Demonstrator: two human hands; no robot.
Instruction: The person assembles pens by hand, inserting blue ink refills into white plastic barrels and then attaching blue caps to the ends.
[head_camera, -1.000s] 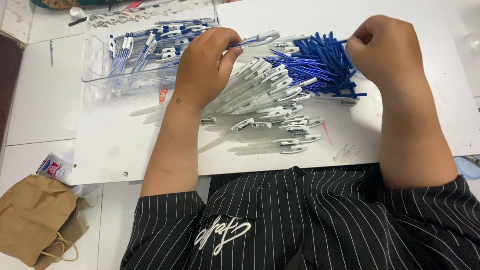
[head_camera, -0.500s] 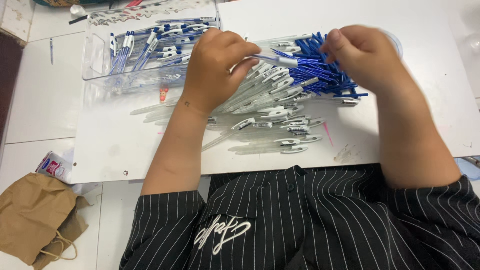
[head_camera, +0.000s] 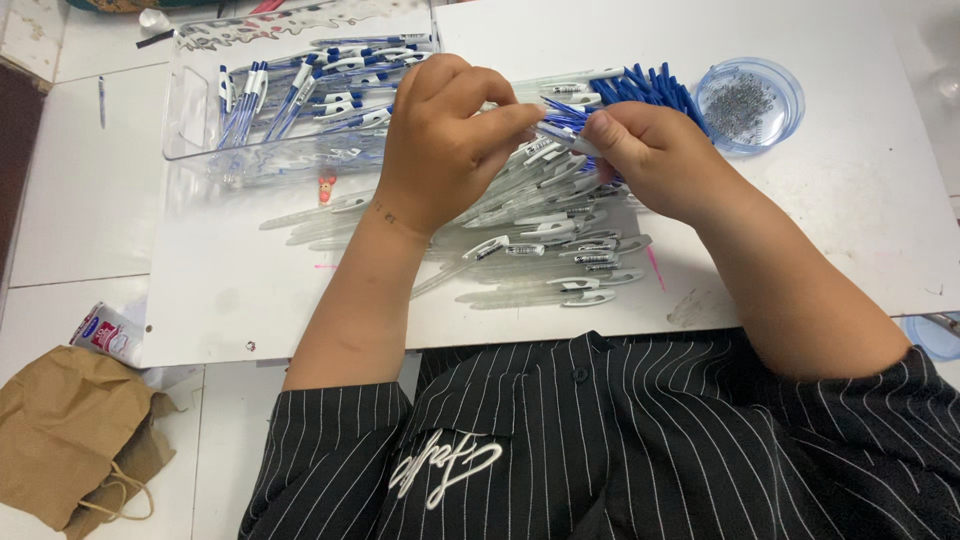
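Note:
My left hand (head_camera: 445, 135) and my right hand (head_camera: 655, 155) meet above a heap of clear pen barrels (head_camera: 540, 235) on the white board (head_camera: 250, 300). Between the fingertips of both hands is one pen part (head_camera: 560, 135), white and blue; the left pinches its near end, the right grips the other end. Behind my right hand lies a bunch of blue pen refills (head_camera: 645, 90). Which piece belongs to which hand is partly hidden by the fingers.
A clear plastic box (head_camera: 200, 110) with several finished blue-and-white pens stands at the back left. A round blue lid (head_camera: 750, 100) with tiny metal parts sits at the back right. A brown paper bag (head_camera: 70, 440) and a small packet (head_camera: 105, 335) lie at the front left.
My right hand has come in from the right, uncovering the round lid. Both hands have closed together over the heap on one pen part.

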